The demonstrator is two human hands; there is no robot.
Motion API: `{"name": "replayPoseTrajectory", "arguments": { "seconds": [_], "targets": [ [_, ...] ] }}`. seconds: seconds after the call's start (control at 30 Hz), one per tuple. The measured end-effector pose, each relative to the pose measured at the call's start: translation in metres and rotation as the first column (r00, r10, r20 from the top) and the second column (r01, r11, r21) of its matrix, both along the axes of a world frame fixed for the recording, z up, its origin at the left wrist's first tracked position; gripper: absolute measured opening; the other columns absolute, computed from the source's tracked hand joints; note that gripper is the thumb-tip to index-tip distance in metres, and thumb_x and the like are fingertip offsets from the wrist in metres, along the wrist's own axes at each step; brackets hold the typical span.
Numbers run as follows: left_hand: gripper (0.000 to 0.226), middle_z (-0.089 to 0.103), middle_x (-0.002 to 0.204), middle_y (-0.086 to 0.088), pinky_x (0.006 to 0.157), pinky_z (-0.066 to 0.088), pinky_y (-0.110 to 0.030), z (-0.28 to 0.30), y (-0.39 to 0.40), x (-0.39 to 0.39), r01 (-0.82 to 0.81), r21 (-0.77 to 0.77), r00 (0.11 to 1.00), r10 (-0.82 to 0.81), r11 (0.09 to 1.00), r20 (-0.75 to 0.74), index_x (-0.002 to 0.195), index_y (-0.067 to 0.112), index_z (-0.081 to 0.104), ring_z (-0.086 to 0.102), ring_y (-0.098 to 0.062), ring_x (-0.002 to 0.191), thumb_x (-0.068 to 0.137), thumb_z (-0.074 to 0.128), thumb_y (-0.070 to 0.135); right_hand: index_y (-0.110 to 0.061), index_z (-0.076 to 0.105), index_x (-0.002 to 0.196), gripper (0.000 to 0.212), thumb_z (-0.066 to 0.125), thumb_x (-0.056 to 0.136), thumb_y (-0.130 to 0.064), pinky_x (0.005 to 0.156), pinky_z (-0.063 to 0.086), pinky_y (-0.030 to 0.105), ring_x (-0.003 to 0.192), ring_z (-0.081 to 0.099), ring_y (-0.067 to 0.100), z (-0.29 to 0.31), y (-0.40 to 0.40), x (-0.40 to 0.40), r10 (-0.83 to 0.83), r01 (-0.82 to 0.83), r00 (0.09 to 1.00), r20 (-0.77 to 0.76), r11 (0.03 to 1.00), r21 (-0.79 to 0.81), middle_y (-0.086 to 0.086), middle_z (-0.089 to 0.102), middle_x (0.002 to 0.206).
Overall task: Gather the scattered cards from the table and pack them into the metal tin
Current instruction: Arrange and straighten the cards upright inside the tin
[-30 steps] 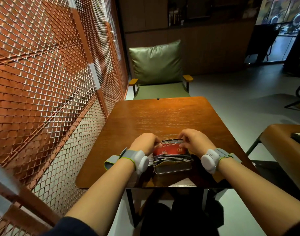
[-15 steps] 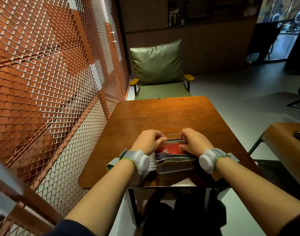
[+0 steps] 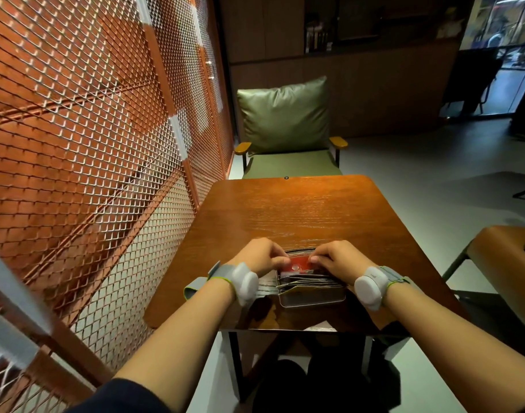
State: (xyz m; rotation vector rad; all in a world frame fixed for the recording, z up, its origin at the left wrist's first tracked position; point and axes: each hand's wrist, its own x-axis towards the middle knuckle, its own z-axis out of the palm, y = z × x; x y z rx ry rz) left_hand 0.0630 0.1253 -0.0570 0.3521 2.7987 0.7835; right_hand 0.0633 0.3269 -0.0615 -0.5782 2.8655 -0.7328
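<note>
A small metal tin sits near the table's front edge, stuffed with a stack of cards that stands above its rim. The top card is red. My left hand and my right hand rest on either side of the stack, fingers curled over the red card and pressing on it. Both wrists wear grey bands with white pods. The tin's far side is hidden by my hands.
The brown wooden table stretches ahead. A green armchair faces me at the far edge. A copper mesh partition runs along the left. A second brown seat stands at the right.
My two hands have drawn closer together over the red top card, fingertips nearly meeting. The tin and stack stay in the same place.
</note>
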Motion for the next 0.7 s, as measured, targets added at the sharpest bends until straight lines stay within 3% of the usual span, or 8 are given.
{"name": "replayPoseTrajectory", "arguments": {
  "seconds": [0.07, 0.2, 0.4, 0.5, 0.6, 0.7],
  "targets": [
    [0.028, 0.074, 0.104, -0.007, 0.085, 0.05, -0.031, -0.007, 0.004, -0.001, -0.016, -0.082, 0.999, 0.012, 0.997, -0.041, 0.106, 0.014, 0.073, 0.066, -0.02, 0.096, 0.092, 0.059, 0.034, -0.015, 0.069, 0.108, 0.029, 0.052, 0.093, -0.034, 0.09, 0.048, 0.031, 0.103, 0.061, 0.019, 0.0, 0.002, 0.002, -0.001, 0.001, 1.0, 0.03, 1.0, -0.018, 0.005, 0.069, 0.111],
    [0.028, 0.075, 0.101, -0.006, 0.084, 0.052, -0.033, -0.012, 0.003, -0.001, -0.046, -0.054, 0.998, 0.044, 0.997, -0.045, 0.102, 0.016, 0.074, 0.066, -0.017, 0.088, 0.09, 0.061, 0.036, -0.021, 0.069, 0.111, 0.031, 0.064, 0.084, -0.037, 0.093, 0.046, 0.026, 0.111, 0.059, 0.016, 0.002, 0.005, 0.002, 0.018, -0.022, 0.998, 0.066, 0.999, 0.05, 0.001, 0.067, 0.118],
    [0.041, 0.075, 0.096, -0.009, 0.081, 0.054, -0.038, -0.006, 0.005, 0.001, 0.029, -0.086, 0.999, -0.025, 0.996, 0.048, 0.1, 0.014, 0.075, 0.066, -0.022, 0.086, 0.084, 0.063, 0.049, -0.021, 0.069, 0.111, 0.024, 0.06, 0.089, -0.024, 0.095, 0.049, 0.028, 0.108, 0.061, 0.017, 0.006, 0.002, -0.003, 0.047, -0.047, 0.999, 0.006, 0.969, 0.243, 0.0, 0.068, 0.117],
    [0.032, 0.073, 0.096, -0.011, 0.081, 0.053, -0.037, -0.007, 0.003, 0.001, -0.003, -0.045, 1.0, 0.003, 0.999, 0.001, 0.1, 0.009, 0.073, 0.063, -0.02, 0.082, 0.083, 0.069, 0.036, -0.022, 0.07, 0.104, 0.019, 0.06, 0.089, -0.025, 0.087, 0.048, 0.028, 0.102, 0.061, 0.017, 0.004, 0.005, -0.004, -0.027, 0.037, 0.997, -0.067, 0.989, 0.144, -0.001, 0.07, 0.11],
    [0.03, 0.072, 0.104, -0.004, 0.081, 0.05, -0.024, -0.01, 0.001, 0.001, -0.113, 0.107, 0.989, 0.122, 0.988, -0.079, 0.109, 0.015, 0.071, 0.06, -0.01, 0.088, 0.082, 0.072, 0.027, -0.021, 0.071, 0.101, 0.016, 0.062, 0.087, -0.022, 0.086, 0.047, 0.027, 0.098, 0.062, 0.017, -0.001, 0.01, -0.003, -0.102, 0.102, 0.993, -0.056, 0.995, 0.0, 0.0, 0.071, 0.106],
    [0.024, 0.073, 0.105, -0.004, 0.085, 0.051, -0.024, -0.015, 0.002, 0.002, -0.146, 0.141, 0.987, 0.154, 0.979, -0.052, 0.106, 0.014, 0.071, 0.063, -0.012, 0.091, 0.083, 0.071, 0.022, -0.019, 0.07, 0.101, 0.015, 0.062, 0.088, -0.02, 0.083, 0.048, 0.026, 0.089, 0.06, 0.014, -0.006, 0.011, -0.002, -0.147, 0.144, 0.988, -0.036, 0.986, -0.081, 0.003, 0.072, 0.103]
  ]
}}
